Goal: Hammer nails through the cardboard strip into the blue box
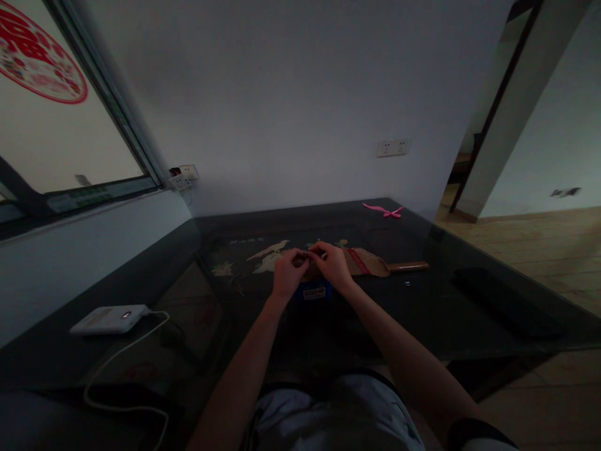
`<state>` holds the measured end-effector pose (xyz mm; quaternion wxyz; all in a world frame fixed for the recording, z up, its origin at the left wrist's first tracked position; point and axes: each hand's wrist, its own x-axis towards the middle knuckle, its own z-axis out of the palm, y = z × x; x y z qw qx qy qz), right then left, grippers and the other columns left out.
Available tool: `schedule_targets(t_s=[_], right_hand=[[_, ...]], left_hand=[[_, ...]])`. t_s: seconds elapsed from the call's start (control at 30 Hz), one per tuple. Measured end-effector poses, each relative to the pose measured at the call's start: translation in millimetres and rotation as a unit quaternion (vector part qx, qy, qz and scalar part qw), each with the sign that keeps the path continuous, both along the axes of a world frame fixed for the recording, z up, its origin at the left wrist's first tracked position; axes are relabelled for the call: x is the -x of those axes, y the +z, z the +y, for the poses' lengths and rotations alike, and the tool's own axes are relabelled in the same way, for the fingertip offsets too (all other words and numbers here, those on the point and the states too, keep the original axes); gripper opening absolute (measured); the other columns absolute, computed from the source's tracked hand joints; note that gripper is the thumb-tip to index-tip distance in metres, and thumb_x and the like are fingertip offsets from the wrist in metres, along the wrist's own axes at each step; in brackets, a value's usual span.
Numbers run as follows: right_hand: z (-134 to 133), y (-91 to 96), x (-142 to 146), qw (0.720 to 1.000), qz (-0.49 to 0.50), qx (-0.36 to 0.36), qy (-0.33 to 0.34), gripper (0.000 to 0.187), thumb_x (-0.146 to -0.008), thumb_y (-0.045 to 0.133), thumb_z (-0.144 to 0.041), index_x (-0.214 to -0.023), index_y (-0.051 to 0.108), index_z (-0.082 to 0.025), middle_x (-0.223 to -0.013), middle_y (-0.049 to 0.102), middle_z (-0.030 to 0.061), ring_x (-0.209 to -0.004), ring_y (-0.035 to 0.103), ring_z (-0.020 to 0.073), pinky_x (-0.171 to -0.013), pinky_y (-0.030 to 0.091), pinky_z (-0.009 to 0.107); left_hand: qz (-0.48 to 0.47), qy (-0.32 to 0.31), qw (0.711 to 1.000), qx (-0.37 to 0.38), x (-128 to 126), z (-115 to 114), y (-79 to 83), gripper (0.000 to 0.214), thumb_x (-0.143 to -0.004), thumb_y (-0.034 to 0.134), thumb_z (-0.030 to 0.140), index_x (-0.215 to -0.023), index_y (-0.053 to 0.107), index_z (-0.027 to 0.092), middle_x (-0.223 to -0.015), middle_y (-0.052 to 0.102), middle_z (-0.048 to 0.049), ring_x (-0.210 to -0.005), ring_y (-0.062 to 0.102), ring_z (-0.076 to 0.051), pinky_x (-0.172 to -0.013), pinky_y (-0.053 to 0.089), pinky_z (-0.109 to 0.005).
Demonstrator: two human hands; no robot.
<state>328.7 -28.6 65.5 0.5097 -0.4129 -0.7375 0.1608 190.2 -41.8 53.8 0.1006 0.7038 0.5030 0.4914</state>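
My left hand (288,274) and my right hand (334,264) meet over the middle of the dark table, fingertips pinched close together. Whatever sits between the fingers is too small and dark to make out. Just under them is a small blue box (314,292) with a pale label on its near side. A woven hand fan (374,264) with a red band lies behind and to the right of my hands, its brown handle pointing right. My hands cover part of the fan.
A white power bank (110,319) with a white cable lies at the left. Toward the back right is a pink ribbon (387,212). A long black object (509,304) rests near the right edge. Thin pale strands (237,284) show left of my hands. A wall (291,125) stands behind the table.
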Motion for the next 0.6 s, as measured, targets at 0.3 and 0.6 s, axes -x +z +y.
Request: schedule_targets(t_s=[0.3,0.6], right_hand=[[-11.1,1.7,5.8,0.992,0.122,-0.015,0.041,0.012,-0.078,0.058,-0.023,-0.078,0.067,-0.016,-0.078,0.068,0.0055,-0.074,0.063,0.0165,-0.066,0.049,0.026],[-14.8,1.1,1.6,0.990,0.116,-0.011,0.078,0.020,-0.081,0.054,-0.021,-0.093,0.070,-0.019,-0.092,0.070,0.0063,-0.083,0.064,0.0163,-0.070,0.051,0.027]], left_hand=[[-0.091,-0.002,0.995,-0.034,-0.4,2.4,-1.0,0.012,-0.074,0.059,0.026,-0.080,0.065,0.017,-0.081,0.068,-0.0048,-0.079,0.063,-0.017,-0.077,0.049,-0.030],[-0.144,0.041,0.987,-0.056,31.2,2.3,9.4,0.022,-0.075,0.059,0.038,-0.079,0.061,0.016,-0.080,0.068,-0.0056,-0.077,0.065,-0.017,-0.074,0.052,-0.028]])
